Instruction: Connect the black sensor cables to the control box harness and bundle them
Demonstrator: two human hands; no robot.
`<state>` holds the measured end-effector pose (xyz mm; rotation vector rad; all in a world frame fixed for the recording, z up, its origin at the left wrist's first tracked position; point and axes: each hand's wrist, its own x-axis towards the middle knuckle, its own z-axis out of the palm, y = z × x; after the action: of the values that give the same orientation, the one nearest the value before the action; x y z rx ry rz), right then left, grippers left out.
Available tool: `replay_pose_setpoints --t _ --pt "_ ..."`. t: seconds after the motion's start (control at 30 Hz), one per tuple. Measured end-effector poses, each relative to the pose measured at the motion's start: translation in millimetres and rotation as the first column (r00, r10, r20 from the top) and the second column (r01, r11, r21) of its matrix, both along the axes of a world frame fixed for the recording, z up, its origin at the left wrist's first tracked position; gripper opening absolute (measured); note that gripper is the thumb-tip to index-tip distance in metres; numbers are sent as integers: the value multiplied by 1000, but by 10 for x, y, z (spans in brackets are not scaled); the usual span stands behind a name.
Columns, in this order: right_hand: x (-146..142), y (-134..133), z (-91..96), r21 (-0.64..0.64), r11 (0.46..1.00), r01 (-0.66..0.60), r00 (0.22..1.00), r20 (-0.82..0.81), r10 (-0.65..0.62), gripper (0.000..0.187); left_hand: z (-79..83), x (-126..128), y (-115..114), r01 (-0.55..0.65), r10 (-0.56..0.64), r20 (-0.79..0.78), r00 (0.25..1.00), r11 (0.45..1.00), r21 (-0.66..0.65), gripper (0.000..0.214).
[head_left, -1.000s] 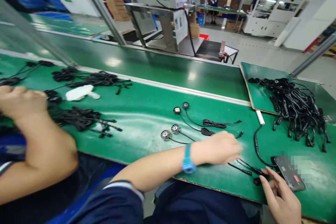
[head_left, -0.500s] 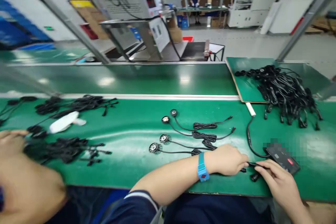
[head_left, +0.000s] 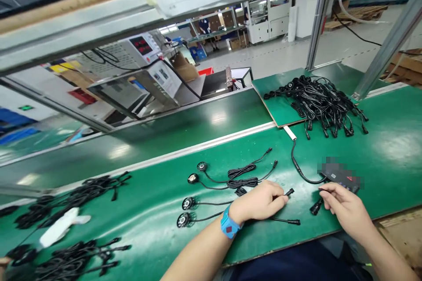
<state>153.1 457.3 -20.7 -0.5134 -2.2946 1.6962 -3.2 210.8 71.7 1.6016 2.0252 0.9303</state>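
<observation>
My left hand (head_left: 262,199), with a blue wrist strap (head_left: 230,223), is closed on a black cable connector (head_left: 289,192) whose tip sticks out past the fingers. Round black discs with coiled cables (head_left: 243,182) lie on the green bench beside and partly under this hand. To the right, my right hand (head_left: 343,208) pinches a thin black lead, its end partly hidden by the fingers. A thicker black connector (head_left: 315,207) hangs just below those fingertips. Behind that hand sits a dark box (head_left: 339,175), partly blurred out, with a cable (head_left: 298,167) running from it.
A heap of black cables (head_left: 323,101) rests on a raised green board (head_left: 277,109) at the back right. More cable bundles (head_left: 79,259) and a white object (head_left: 62,227) lie at left, near another person's hand (head_left: 4,263). A metal frame (head_left: 316,26) rises behind the bench.
My hands, close together at a connector before, are now apart, the left one further left with a connector. The view has tilted, and the other person's arm has mostly gone from it.
</observation>
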Motion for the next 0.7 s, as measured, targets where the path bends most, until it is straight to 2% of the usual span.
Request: replay_pose_setpoints --t 0.07,0.13,0.17,0.2,0.23,0.27,0.3,0.37,0.43,0.53,0.7 --pt "-41 -48 40 120 992 -30 996 -74 39 47 93 -58 73 -178 182 -82 980 983 56 33" --pt "-84 -100 82 275 961 -12 978 -197 68 31 135 -135 210 -401 388 -275 880 916 11 41" --pt "-101 -120 93 342 940 14 966 -247 76 25 125 -177 285 -489 431 -394 812 870 -57 42" --pt "-114 -133 94 397 917 39 955 -285 82 20 94 -216 354 -546 418 -493 763 825 -147 37" --pt "-123 -140 89 436 898 57 950 -301 85 18 42 -246 411 -560 373 -543 752 796 -229 30" --pt "-129 -143 79 458 887 65 949 -302 86 18 -25 -263 454 -540 332 -544 770 794 -279 24" --pt "-132 -142 69 470 880 63 951 -296 90 18 -103 -261 482 -494 311 -506 805 824 -279 24" --pt "-135 -141 58 469 882 51 956 -277 92 20 -261 -201 501 -382 305 -389 869 914 -137 28" --pt "-133 -146 66 440 897 38 961 -263 88 22 -381 -92 492 -281 289 -286 914 957 68 26" --pt "-125 -160 97 382 924 13 962 -258 93 23 -447 51 478 -198 241 -175 955 952 232 14" --pt "-107 -194 157 315 949 -22 955 -273 113 22 -451 88 492 -186 203 -57 978 957 221 10"
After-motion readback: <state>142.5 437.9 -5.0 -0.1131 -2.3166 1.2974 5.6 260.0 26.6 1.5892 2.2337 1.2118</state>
